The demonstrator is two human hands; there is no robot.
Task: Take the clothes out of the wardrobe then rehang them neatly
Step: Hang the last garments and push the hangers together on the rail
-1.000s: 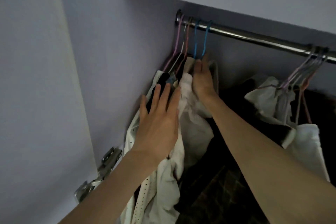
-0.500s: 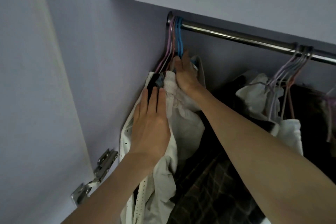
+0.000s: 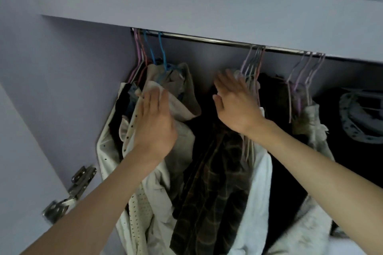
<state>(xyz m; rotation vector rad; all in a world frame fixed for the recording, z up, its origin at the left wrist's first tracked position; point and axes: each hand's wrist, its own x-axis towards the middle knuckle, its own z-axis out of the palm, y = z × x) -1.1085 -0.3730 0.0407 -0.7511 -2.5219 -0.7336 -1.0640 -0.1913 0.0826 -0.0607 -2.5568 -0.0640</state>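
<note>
Head view shows our left hand (image 3: 154,128) lying flat, fingers straight, on the pale garments (image 3: 178,97) bunched at the rail's (image 3: 207,39) left end. Our right hand (image 3: 236,101), fingers spread and holding nothing, reaches the middle bunch of hangers (image 3: 251,62). We should slide that bunch along by its hooks, not drag the cloth.

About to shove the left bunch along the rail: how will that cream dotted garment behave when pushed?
Probably floppy: the cream dotted garment hangs in loose folds under the left hand. Likely light, since a thin wire hanger seems to carry it. It may swing or bunch rather than slide cleanly along the rail.
</note>
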